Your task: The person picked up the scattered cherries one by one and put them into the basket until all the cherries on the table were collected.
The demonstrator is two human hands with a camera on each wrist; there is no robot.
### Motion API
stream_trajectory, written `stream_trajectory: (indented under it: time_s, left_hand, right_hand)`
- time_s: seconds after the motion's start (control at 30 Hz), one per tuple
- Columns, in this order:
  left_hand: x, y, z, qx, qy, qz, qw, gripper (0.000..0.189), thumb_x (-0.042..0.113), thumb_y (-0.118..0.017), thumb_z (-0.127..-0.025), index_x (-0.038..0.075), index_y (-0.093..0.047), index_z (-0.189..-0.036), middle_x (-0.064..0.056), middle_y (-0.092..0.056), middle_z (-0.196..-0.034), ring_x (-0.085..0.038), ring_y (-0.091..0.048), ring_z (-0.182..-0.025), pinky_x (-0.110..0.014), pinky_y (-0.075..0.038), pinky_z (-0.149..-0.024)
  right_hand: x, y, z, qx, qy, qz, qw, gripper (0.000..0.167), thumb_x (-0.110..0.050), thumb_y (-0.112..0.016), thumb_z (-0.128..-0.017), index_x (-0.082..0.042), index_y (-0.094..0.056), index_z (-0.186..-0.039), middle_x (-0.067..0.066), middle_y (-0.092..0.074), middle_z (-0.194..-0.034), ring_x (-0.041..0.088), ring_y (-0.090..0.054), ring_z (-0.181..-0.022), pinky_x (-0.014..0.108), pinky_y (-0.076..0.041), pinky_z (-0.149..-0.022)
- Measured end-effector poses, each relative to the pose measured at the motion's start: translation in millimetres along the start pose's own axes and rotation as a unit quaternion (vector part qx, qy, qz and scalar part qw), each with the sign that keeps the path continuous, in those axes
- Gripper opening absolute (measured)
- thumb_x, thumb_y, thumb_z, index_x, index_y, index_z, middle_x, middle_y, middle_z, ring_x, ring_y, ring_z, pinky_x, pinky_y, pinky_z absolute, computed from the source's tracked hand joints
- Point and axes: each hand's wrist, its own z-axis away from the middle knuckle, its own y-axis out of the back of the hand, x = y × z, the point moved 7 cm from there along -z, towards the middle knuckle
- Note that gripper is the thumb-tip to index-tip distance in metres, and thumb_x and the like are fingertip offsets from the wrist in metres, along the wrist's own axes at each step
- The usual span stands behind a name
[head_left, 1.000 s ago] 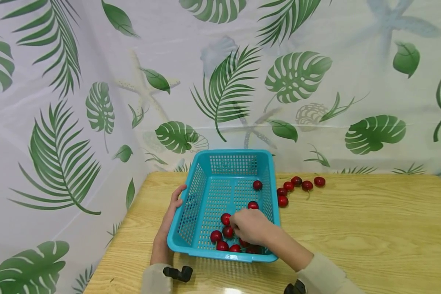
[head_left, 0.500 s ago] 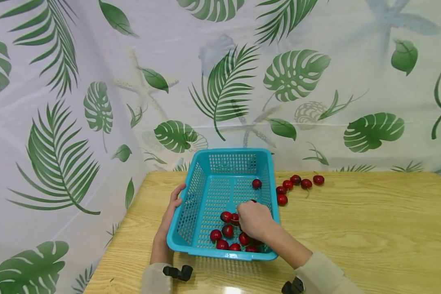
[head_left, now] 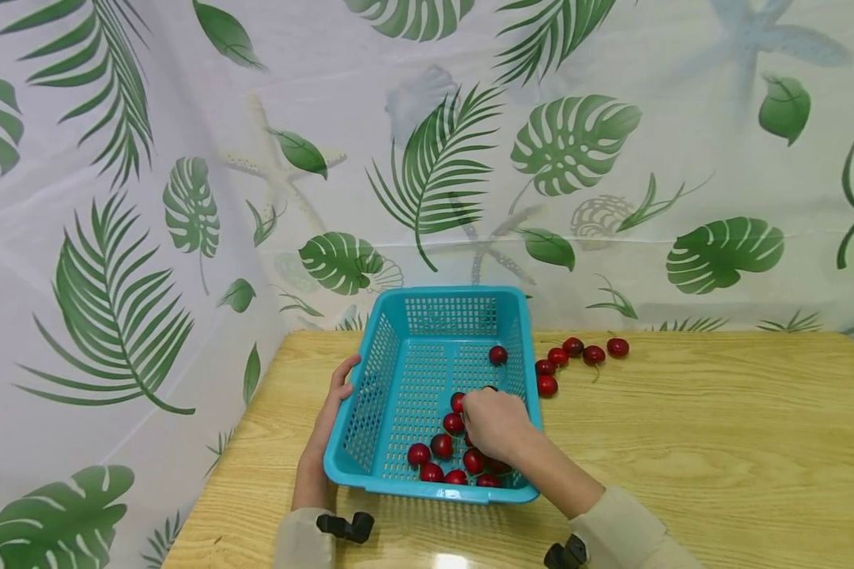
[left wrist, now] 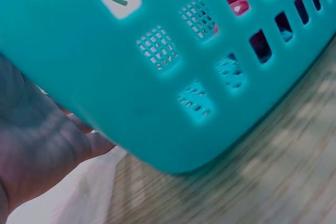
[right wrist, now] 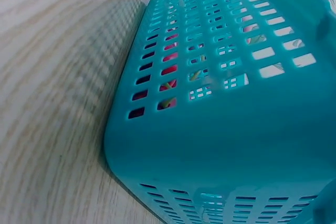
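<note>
A turquoise plastic basket [head_left: 377, 482] with perforated walls stands on the table, tilted slightly in the head view. Several red cherries [head_left: 441, 446] lie inside, mostly toward its near right part; one cherry [head_left: 497, 355] sits apart near the back right. My left hand [head_left: 330, 411] rests against the basket's left outer side, its extended fingers near the rim; the left wrist view shows this palm [left wrist: 47, 140] beside the basket. Over the basket's right part, my right hand [head_left: 496, 423] reaches down with bent fingers among the cherries. One cherry [head_left: 458, 402] touches its edge; the fingertips are hidden.
More cherries [head_left: 572, 348], some with stems, lie on the wooden table [head_left: 704, 427] just right of the basket. A leaf-patterned cloth [head_left: 612, 276] hangs behind the table and along its left side.
My right hand has moved slightly back and right inside the basket. Cherries beside its fingers have shifted, with one now farther back. The left hand and basket have stayed in place.
</note>
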Motion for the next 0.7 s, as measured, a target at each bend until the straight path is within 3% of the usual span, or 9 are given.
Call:
stream_trajectory:
  time_s: [0.1, 0.13, 0.27, 0.43, 0.53, 0.6, 0.63, 0.7]
  left_hand:
    - [26.7, -23.8, 6.3, 0.047, 0.075, -0.035, 0.9954, 0.053, 0.036, -0.046, -0.099, 0.033, -0.033, -0.150, -0.022, -0.027, -0.154, -0.023, -0.048, -0.125, -0.038, -0.045, -0.097]
    - [34.1, -29.6, 6.7, 0.052, 0.084, -0.041, 0.9943, 0.047, 0.032, -0.041, -0.101, 0.037, -0.036, -0.148, -0.024, -0.027, -0.153, -0.020, -0.049, -0.123, -0.036, -0.045, -0.097]
    - [54.7, -45.0, 4.0, 0.077, 0.078, -0.058, 0.9923, 0.058, 0.004, -0.023, -0.101, 0.047, -0.046, -0.133, -0.028, -0.027, -0.149, -0.008, -0.051, -0.116, -0.026, -0.042, -0.097]
    - [60.4, -51.4, 5.3, 0.078, 0.089, -0.053, 0.9916, 0.057, 0.006, -0.022, -0.101, 0.050, -0.046, -0.128, -0.034, -0.021, -0.150, -0.007, -0.050, -0.117, -0.024, -0.042, -0.097]
    - [57.7, -49.6, 6.3, 0.078, 0.089, -0.048, 0.9918, 0.051, 0.012, -0.027, -0.102, 0.049, -0.044, -0.133, -0.031, -0.023, -0.152, -0.009, -0.051, -0.118, -0.026, -0.043, -0.097]
    - [52.8, -45.1, 5.5, 0.082, 0.084, -0.048, 0.9919, 0.044, 0.022, -0.036, -0.102, 0.041, -0.043, -0.141, -0.031, -0.025, -0.151, -0.012, -0.051, -0.119, -0.028, -0.043, -0.098]
    - [43.6, -36.8, 3.4, 0.069, 0.064, -0.039, 0.9948, 0.045, 0.024, -0.038, -0.102, 0.036, -0.042, -0.145, -0.025, -0.031, -0.151, -0.011, -0.052, -0.120, -0.027, -0.043, -0.098]
    - [0.4, 0.5, -1.7, 0.050, 0.043, -0.020, 0.9976, 0.050, 0.024, -0.041, -0.102, 0.029, -0.037, -0.151, -0.016, -0.037, -0.151, -0.013, -0.052, -0.123, -0.028, -0.044, -0.099]
  right_hand:
    - [0.4, -3.0, 1.6, -0.021, -0.001, 0.012, 0.9997, 0.039, -0.002, -0.062, -0.087, -0.014, -0.046, -0.054, 0.000, -0.042, -0.051, 0.015, -0.043, -0.047, 0.037, -0.046, -0.043]
    - [0.6, -3.8, 2.0, -0.026, -0.001, 0.013, 0.9996, 0.037, -0.002, -0.063, -0.086, -0.013, -0.047, -0.055, 0.001, -0.043, -0.052, 0.016, -0.044, -0.047, 0.038, -0.047, -0.044]
    - [1.0, -5.0, 3.5, -0.039, -0.001, 0.022, 0.9990, 0.027, -0.001, -0.068, -0.083, -0.010, -0.054, -0.061, 0.003, -0.047, -0.054, 0.018, -0.047, -0.049, 0.039, -0.049, -0.047]
    - [2.5, -5.3, 2.8, -0.038, -0.006, 0.027, 0.9989, 0.021, -0.001, -0.069, -0.082, -0.009, -0.058, -0.065, 0.004, -0.051, -0.059, 0.018, -0.049, -0.051, 0.041, -0.050, -0.048]
    - [2.9, -4.1, 1.2, -0.026, -0.008, 0.028, 0.9992, 0.019, 0.000, -0.069, -0.081, -0.008, -0.059, -0.066, 0.006, -0.055, -0.062, 0.020, -0.052, -0.053, 0.041, -0.050, -0.049]
    - [2.9, -3.0, 0.0, -0.017, -0.008, 0.031, 0.9993, 0.019, 0.001, -0.069, -0.080, -0.008, -0.060, -0.067, 0.006, -0.057, -0.063, 0.020, -0.054, -0.054, 0.041, -0.050, -0.049]
    - [2.8, -2.6, -0.5, -0.013, -0.008, 0.033, 0.9993, 0.019, 0.001, -0.068, -0.080, -0.008, -0.060, -0.067, 0.006, -0.058, -0.063, 0.020, -0.054, -0.054, 0.041, -0.050, -0.048]
    - [2.2, -1.4, -1.2, -0.006, -0.007, 0.037, 0.9993, 0.019, 0.002, -0.067, -0.080, -0.008, -0.059, -0.066, 0.006, -0.058, -0.063, 0.020, -0.054, -0.054, 0.041, -0.050, -0.048]
